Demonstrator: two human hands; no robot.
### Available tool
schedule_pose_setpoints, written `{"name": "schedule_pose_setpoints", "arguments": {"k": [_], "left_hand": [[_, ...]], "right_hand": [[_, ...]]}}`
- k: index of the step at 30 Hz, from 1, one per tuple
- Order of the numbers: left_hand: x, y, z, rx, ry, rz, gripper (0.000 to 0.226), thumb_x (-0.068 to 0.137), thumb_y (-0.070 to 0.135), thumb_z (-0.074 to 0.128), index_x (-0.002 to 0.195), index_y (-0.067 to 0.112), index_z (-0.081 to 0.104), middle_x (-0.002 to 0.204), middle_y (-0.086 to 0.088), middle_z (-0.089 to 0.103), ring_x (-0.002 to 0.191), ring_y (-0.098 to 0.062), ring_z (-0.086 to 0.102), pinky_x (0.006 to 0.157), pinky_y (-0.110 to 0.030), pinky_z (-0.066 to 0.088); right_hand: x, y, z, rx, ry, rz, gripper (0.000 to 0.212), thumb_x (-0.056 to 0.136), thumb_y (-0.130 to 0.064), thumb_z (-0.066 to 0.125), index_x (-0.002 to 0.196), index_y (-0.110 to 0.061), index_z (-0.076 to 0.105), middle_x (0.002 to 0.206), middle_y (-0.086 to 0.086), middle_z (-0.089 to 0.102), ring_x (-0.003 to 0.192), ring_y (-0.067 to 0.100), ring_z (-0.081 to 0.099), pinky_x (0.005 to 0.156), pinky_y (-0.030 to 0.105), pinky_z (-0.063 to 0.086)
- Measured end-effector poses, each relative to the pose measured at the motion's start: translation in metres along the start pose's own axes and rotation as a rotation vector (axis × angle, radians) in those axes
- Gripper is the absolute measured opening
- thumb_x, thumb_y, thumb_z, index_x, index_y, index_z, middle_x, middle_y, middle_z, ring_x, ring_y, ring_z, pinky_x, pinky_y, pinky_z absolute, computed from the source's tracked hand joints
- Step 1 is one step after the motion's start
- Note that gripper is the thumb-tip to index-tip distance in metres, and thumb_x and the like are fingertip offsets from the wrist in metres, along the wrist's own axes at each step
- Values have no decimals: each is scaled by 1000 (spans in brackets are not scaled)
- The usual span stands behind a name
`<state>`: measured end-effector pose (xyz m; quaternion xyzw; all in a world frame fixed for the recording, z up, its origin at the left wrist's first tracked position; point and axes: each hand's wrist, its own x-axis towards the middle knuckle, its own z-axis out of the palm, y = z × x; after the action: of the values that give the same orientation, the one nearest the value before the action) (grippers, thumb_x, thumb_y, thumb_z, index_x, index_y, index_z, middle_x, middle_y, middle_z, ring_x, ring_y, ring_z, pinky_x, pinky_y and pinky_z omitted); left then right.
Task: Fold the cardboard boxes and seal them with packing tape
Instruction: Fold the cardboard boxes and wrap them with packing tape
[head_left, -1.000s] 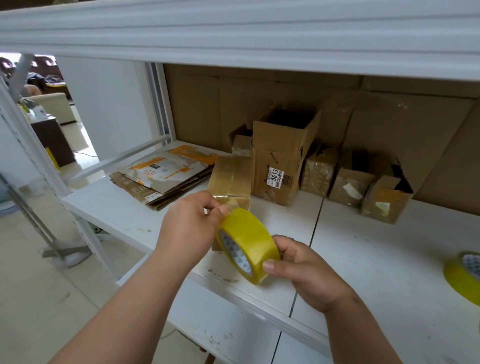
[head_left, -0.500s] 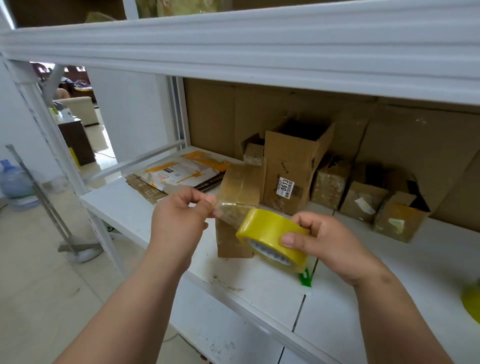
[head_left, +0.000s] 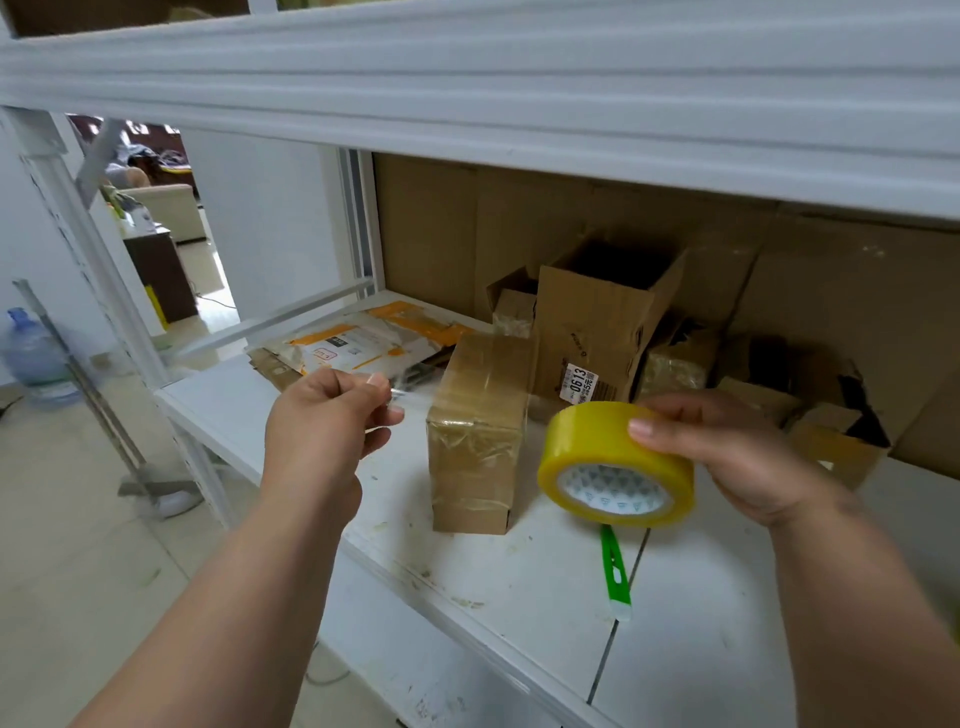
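My right hand (head_left: 737, 452) grips a yellow roll of packing tape (head_left: 615, 465) above the white shelf (head_left: 519, 566). My left hand (head_left: 324, 421) pinches the free end of the clear tape strip (head_left: 415, 384), which stretches from the roll across the front of a small brown cardboard box (head_left: 480, 436). That box stands upright on the shelf between my hands, wrapped in glossy tape. An open taller cardboard box (head_left: 597, 322) with a white 0613 label stands behind it.
Flattened cardboard sheets and printed mailers (head_left: 358, 348) lie at the shelf's back left. Several small open boxes (head_left: 826, 441) line the back right. A green cutter (head_left: 615, 571) lies on the shelf under the roll. An upper shelf beam (head_left: 519, 93) hangs overhead. A water jug (head_left: 34, 353) sits on the floor.
My hands have moved apart: the left drew the tape end leftward, the right carried the roll to the right, so a longer strip spans the small box.
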<state>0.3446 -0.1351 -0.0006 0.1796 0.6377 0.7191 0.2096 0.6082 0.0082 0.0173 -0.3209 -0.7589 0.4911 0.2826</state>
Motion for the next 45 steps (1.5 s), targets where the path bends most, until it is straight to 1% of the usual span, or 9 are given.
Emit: {"name": "schedule_pose_setpoints", "arguments": {"k": [5,21,25,30,35,37,39,41,45], "left_hand": [[8,-10,1,-18,71,-62,15,89,9,71,76,7,64,81,-7,72,57,-9,67,58,-24,54],[18,-36,4,22,122,-151,10,79,8,73,76,2,67,67,-5,68,52,-10,65,55,-24,52],[18,-46,4,63,71,-222,13,81,13,74,76,3,68,68,-6,70,57,-16,64,57,-27,52],[15,-51,6,172,-136,-330,23,86,26,75,79,5,70,78,-5,72,68,-19,65,60,-29,53],[15,-46,17,335,-83,-172,33,88,30,73,92,-1,65,82,-5,63,77,-19,57,75,-39,54],[15,-44,18,406,-91,-90,33,86,36,74,104,15,56,94,2,59,84,-17,58,81,-38,53],[14,-41,17,431,-108,-25,38,85,34,77,109,29,48,98,4,57,86,-14,58,72,-33,50],[13,-42,19,401,-143,74,16,89,18,71,97,28,61,88,6,65,76,-9,60,62,-25,44],[2,-43,22,273,-215,61,40,95,2,49,86,30,76,86,11,75,81,-6,68,67,-20,49]], "right_hand": [[18,4,5,-93,-25,11,25,65,-55,67,84,-43,77,84,-5,76,81,14,72,78,35,52],[49,12,11,-185,-24,66,21,63,-50,67,77,-35,73,72,-5,71,72,17,68,66,29,48],[48,16,18,-226,-57,93,14,84,-37,72,73,-29,70,67,-8,67,69,15,66,61,26,45],[47,15,31,-263,-75,101,19,82,-41,71,65,-34,65,58,-13,60,63,9,61,60,25,43],[49,14,33,-279,-68,112,17,64,-52,59,64,-35,63,56,-14,59,61,8,60,59,25,42],[48,15,33,-280,-58,116,20,63,-51,59,64,-31,63,56,-14,59,60,7,60,58,25,42],[47,16,34,-279,-54,124,21,63,-50,59,64,-29,62,56,-14,59,56,3,59,57,24,41],[45,17,36,-265,-54,117,23,64,-49,60,65,-26,61,56,-14,58,55,2,57,57,24,41],[39,18,39,-257,-27,91,26,68,-50,59,67,-24,61,58,-13,58,54,0,57,57,24,42]]}}
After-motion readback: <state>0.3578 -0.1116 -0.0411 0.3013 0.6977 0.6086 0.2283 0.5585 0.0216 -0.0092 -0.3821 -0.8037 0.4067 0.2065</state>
